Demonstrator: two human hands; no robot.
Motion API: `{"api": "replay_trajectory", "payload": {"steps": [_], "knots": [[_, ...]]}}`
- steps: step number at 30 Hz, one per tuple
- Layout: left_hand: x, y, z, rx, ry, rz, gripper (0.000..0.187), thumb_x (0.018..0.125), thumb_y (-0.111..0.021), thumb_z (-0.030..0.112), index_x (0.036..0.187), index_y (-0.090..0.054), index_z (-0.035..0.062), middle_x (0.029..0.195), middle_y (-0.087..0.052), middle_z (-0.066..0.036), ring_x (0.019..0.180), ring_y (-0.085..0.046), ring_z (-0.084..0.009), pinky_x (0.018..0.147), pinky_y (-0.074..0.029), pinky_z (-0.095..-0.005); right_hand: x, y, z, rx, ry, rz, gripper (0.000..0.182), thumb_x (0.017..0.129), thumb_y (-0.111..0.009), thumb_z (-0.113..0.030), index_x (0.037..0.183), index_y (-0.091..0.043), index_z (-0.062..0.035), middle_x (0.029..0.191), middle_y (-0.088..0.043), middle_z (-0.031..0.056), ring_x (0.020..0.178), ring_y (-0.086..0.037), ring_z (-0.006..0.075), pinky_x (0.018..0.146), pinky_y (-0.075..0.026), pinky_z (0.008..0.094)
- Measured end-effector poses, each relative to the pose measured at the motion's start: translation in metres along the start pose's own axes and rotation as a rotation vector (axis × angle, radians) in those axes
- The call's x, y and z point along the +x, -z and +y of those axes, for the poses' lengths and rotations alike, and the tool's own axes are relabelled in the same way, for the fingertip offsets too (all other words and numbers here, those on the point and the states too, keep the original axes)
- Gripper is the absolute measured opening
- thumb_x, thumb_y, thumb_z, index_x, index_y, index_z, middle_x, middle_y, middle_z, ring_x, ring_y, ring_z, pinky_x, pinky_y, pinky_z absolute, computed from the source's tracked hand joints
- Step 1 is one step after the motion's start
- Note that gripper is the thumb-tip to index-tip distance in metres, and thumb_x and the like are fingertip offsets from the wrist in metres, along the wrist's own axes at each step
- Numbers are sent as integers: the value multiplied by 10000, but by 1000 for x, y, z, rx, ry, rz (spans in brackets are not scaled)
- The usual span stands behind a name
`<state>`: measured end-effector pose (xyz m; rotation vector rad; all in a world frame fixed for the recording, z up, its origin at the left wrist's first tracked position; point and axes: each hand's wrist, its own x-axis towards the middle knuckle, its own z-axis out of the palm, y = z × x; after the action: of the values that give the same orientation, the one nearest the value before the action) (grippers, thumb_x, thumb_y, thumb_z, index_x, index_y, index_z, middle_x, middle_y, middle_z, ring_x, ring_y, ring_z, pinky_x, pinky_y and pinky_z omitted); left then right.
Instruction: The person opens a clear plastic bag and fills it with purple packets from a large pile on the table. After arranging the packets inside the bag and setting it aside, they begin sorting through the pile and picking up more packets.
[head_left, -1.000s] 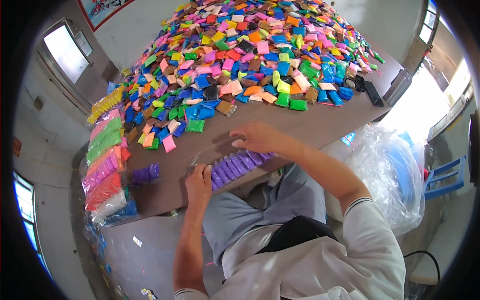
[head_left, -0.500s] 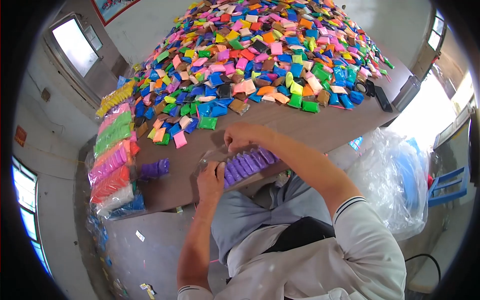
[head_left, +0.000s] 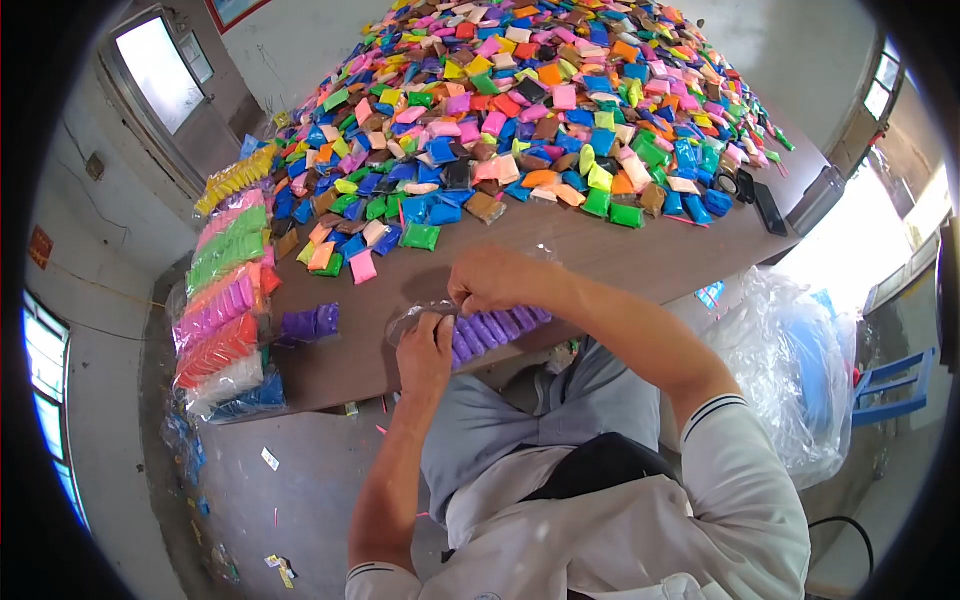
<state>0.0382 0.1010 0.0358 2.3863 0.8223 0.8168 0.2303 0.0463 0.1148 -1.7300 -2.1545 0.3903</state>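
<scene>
From my seat I see a huge heap of coloured packets (head_left: 540, 110) across the far table (head_left: 620, 255), stacked sorted bags (head_left: 222, 310) at left, 2 purple packets (head_left: 310, 323) nearby, a clear plastic sack (head_left: 790, 370) at right.

What I can't make out from here

My right hand (head_left: 495, 280) covers the mouth of the clear bag (head_left: 420, 318), and my left hand (head_left: 425, 350) hides the near end of the purple packets (head_left: 495, 328); the heap of coloured packets (head_left: 540, 100) runs off the top edge, print unreadable.

Left hand (head_left: 425, 352), right hand (head_left: 492, 280), fingers pinched.
</scene>
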Motion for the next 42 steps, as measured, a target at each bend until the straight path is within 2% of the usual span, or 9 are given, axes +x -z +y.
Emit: {"api": "replay_trajectory", "payload": {"steps": [10,16,22,25,30,33,36,39,42], "knots": [[-2,-5,2,44,-49,27,167,940,-574,235,903,-582,72,805,-656,-171,775,-623,-388,726,-459,-494,-4,0,-4,-33,23,-84,151,628,-748,-148,760,-699,-93,743,-666,105,753,-653,326,658,-492,449],[-4,-6,0,123,-69,22,155,929,-575,215,893,-563,64,817,-653,-180,793,-615,-399,738,-455,-498,-19,-29,-10,-389,131,186,75,703,-662,-152,749,-660,-93,716,-641,124,733,-652,340,626,-496,471],[-4,0,3,92,-81,-29,151,923,-577,194,903,-577,44,859,-652,-184,832,-600,-409,755,-457,-496,-33,-43,-8,-460,171,216,59,770,-597,-145,794,-624,-98,752,-615,85,809,-631,281,705,-489,423],[-4,9,3,29,-131,-51,150,917,-591,182,925,-606,33,876,-647,-186,844,-593,-416,747,-468,-493,-45,-48,-4,-387,263,356,64,778,-591,-148,821,-600,-101,779,-588,60,844,-607,253,768,-466,386],[-5,41,0,38,-236,-8,197,921,-584,179,980,-645,2,938,-660,-177,858,-610,-393,788,-484,-453,-54,-49,-6,-466,227,311,83,796,-583,-144,875,-582,-116,799,-568,42,845,-596,227,808,-444,361],[-10,56,-26,73,-164,185,225,944,-585,214,991,-664,9,975,-678,-156,911,-630,-331,827,-476,-411,-55,-51,-5,-497,253,307,104,811,-572,-143,912,-574,-122,812,-567,34,850,-591,212,821,-439,352],[-10,78,-37,-77,146,218,329,983,-546,283,964,-668,-22,933,-684,-149,878,-635,-257,807,-479,-367,-55,-49,-4,-521,270,238,119,821,-565,-144,938,-574,-127,825,-566,31,853,-586,202,827,-437,346],[-8,80,-58,-175,345,79,428,1008,-496,339,922,-669,-44,865,-680,-144,841,-617,-207,781,-474,-336,-55,-49,-4,-530,294,224,130,827,-562,-145,956,-577,-133,833,-564,30,848,-581,196,828,-435,342],[-4,57,-85,-288,334,67,470,1012,-471,352,895,-666,-59,825,-679,-141,821,-618,-204,770,-476,-341,-55,-50,-4,-538,312,245,151,838,-553,-148,986,-580,-137,832,-561,26,840,-577,192,825,-434,340]]}}
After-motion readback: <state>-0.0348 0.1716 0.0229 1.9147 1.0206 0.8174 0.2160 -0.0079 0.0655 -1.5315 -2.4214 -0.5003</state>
